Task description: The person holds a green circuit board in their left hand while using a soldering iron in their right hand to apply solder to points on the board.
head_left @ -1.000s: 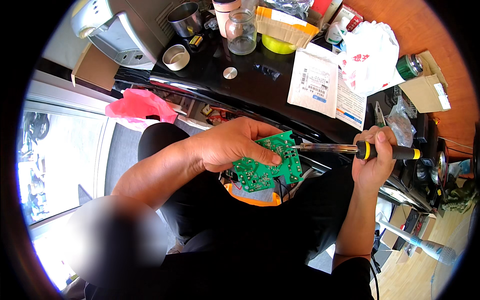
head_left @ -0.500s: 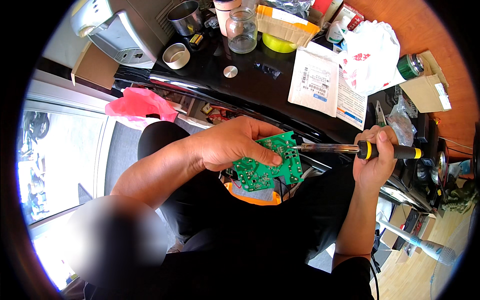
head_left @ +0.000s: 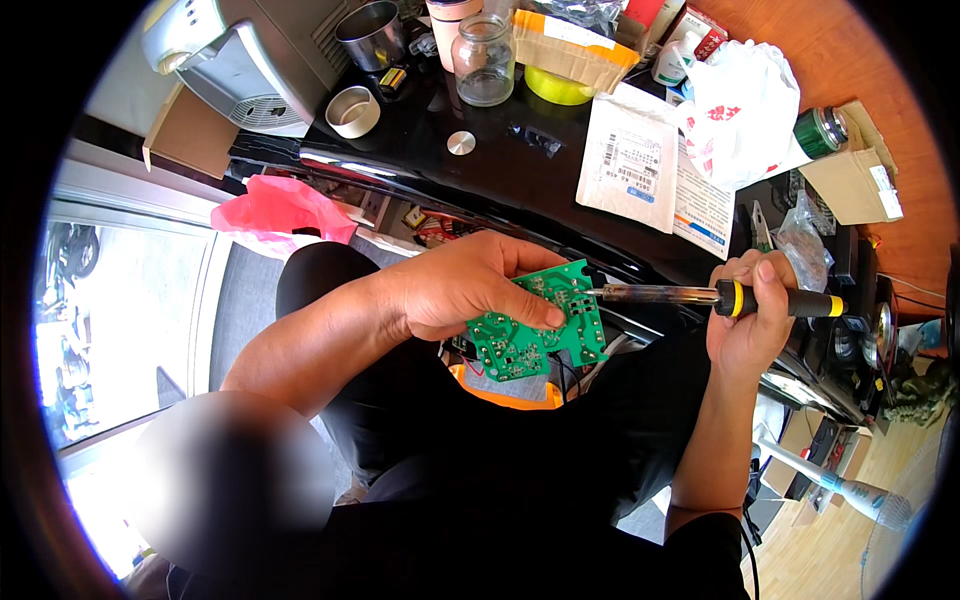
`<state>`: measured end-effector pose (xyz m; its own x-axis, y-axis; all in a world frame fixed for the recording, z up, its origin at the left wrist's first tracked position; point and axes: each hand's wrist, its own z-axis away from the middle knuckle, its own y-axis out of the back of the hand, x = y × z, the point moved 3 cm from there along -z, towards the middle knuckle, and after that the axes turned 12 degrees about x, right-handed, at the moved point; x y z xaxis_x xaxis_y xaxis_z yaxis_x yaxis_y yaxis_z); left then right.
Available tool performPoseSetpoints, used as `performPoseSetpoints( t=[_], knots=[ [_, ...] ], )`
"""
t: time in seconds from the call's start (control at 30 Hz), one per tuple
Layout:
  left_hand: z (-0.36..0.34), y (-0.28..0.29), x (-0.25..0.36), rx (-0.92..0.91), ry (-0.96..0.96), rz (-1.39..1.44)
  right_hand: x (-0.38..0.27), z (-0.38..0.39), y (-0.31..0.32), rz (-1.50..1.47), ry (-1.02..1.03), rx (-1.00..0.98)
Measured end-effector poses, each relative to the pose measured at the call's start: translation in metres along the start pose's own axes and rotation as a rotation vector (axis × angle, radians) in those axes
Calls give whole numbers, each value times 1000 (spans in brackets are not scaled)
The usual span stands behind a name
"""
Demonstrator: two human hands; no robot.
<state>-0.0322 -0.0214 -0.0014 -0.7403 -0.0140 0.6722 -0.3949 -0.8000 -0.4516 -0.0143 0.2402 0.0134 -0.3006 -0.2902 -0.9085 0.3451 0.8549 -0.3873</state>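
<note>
The person wears a black top and black trousers. Both forearms are bare to the elbow, and the left hand (head_left: 455, 290) and right hand (head_left: 745, 325) are ungloved.

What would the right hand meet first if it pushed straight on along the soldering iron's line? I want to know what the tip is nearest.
Likely the green circuit board in the left hand: the soldering iron in the right hand already points at its edge, apparently touching.

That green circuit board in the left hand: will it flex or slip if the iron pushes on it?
The green circuit board looks thin, flat and rigid, so probably little flex. The left hand pinches only one side, so a push from the soldering iron may pivot it.
</note>
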Motion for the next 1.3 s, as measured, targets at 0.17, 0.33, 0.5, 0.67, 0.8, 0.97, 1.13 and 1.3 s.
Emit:
performPoseSetpoints(
  t=[0.17,0.33,0.5,0.67,0.8,0.97,1.13,1.3],
  knots=[
    [-1,1,-2,-1,5,9,-2,-1,1,-36,-31,-6],
    [-1,1,0,11,-1,-14,1,0,0,-8,-14,17],
    [-1,1,-1,-1,6,-3,1,-1,3,20,-18,16],
    [0,0,1,15,5,-10,1,-1,3,-1,-38,-6],
    [1,-1,0,19,-7,5,1,0,3,1,-29,4],
    [0,1,0,19,7,-7,-1,1,3,9,-7,31],
    [1,1,-1,11,2,3,0,0,5,-26,-33,-18],
    [0,0,0,18,-6,-14,1,0,3,8,-18,7]
  ],
)
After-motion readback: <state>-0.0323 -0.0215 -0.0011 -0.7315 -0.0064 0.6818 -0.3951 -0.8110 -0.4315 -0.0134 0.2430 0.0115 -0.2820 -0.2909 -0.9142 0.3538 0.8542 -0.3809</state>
